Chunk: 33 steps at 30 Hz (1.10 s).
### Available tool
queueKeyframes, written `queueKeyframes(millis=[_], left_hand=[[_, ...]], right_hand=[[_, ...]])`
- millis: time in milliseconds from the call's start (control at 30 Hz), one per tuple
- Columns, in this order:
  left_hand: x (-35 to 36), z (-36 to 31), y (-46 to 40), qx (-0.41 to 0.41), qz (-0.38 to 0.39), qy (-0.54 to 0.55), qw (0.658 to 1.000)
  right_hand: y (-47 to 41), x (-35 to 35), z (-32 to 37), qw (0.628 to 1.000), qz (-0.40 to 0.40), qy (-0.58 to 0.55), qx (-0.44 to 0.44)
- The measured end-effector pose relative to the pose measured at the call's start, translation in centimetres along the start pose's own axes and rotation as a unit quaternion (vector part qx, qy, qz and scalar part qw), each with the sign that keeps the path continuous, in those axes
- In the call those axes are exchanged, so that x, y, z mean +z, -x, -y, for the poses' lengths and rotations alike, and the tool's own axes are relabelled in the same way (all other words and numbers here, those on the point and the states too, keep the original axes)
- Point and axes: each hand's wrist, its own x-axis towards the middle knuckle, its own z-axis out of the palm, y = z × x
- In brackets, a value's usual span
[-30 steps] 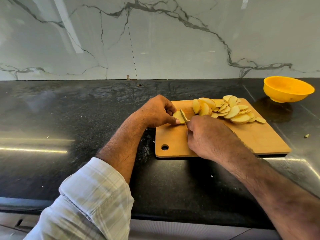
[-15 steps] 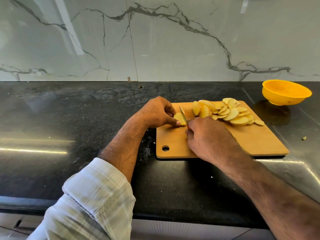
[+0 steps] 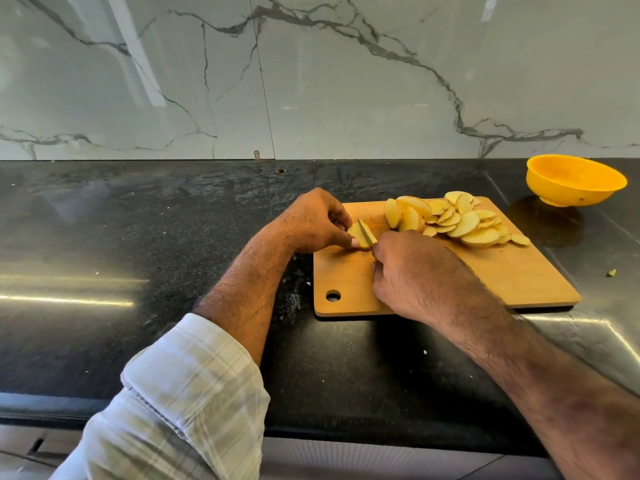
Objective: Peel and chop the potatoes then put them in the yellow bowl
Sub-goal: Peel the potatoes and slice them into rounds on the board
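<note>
On the wooden cutting board [image 3: 485, 282], my left hand [image 3: 311, 223] pinches a small end piece of potato [image 3: 356, 234] near the board's far left corner. My right hand [image 3: 412, 275] grips a knife [image 3: 366, 231]; its blade rests across that piece, and the handle is hidden in my fist. A heap of pale potato slices [image 3: 460, 221] lies on the far half of the board. The yellow bowl [image 3: 573, 183] stands at the far right on the counter, apart from the board, and looks empty.
The black stone counter [image 3: 156, 237] stretches left of the board, with a marble wall behind. A small scrap [image 3: 611, 272] lies on the counter right of the board. The counter's front edge runs below my forearms.
The knife blade has stayed on the potato end piece with only slight shifts. Both hands keep their grips; the view has shifted a little.
</note>
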Motion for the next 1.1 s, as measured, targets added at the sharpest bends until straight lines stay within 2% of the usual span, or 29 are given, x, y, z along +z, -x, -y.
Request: queueKeyframes(millis=[200, 400, 667, 1000, 1100], left_hand=[[0.0, 0.0, 0.1, 0.005, -0.004, -0.005, 1.000], [-0.2, 0.2, 0.3, -0.004, -0.014, 0.005, 1.000], [-0.2, -0.1, 0.4, -0.009, -0.011, 0.003, 1.000], [-0.1, 0.3, 0.1, 0.000, -0.011, 0.003, 1.000], [-0.3, 0.3, 0.2, -0.004, -0.014, 0.013, 1.000]], right_hand=[[-2.2, -0.4, 0.9, 0.999, 0.013, -0.048, 0.018], [0.0, 0.2, 0.1, 0.996, -0.035, -0.080, 0.026], [0.9, -0.5, 1.1, 0.998, 0.042, -0.042, 0.029], [-0.5, -1.9, 2.3, 0.998, 0.057, -0.026, 0.021], [0.1, -1.3, 1.5, 0.999, 0.017, -0.042, 0.010]])
